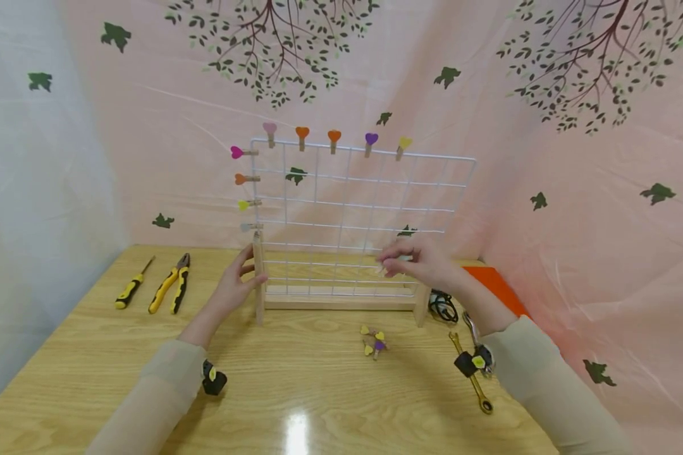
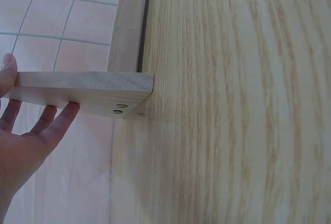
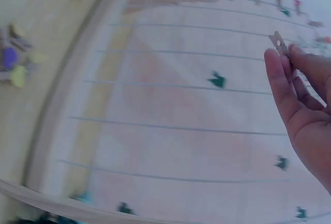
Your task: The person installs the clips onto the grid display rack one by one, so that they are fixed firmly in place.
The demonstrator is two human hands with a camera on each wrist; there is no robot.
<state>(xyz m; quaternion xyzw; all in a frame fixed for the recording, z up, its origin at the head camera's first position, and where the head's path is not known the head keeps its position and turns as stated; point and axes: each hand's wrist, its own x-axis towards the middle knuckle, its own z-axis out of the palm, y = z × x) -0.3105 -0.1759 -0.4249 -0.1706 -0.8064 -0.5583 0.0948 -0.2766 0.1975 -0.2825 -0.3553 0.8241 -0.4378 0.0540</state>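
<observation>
Bench (image 1: 319, 392) glare closest | left hand (image 1: 234, 284) fingers curled on rack post (image 1: 258, 278) | right hand (image 1: 418, 262) fingers pinching wooden clip (image 3: 280, 42), 12 o'clock | no readable writing

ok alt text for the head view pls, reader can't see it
A person's left hand grips the left wooden post of a white wire grid standing on a wooden table, while the right hand pinches a small peg in front of the mesh. Heart pegs line the grid's top and left edges; more pegs, pliers, a screwdriver and a wrench lie about.
</observation>
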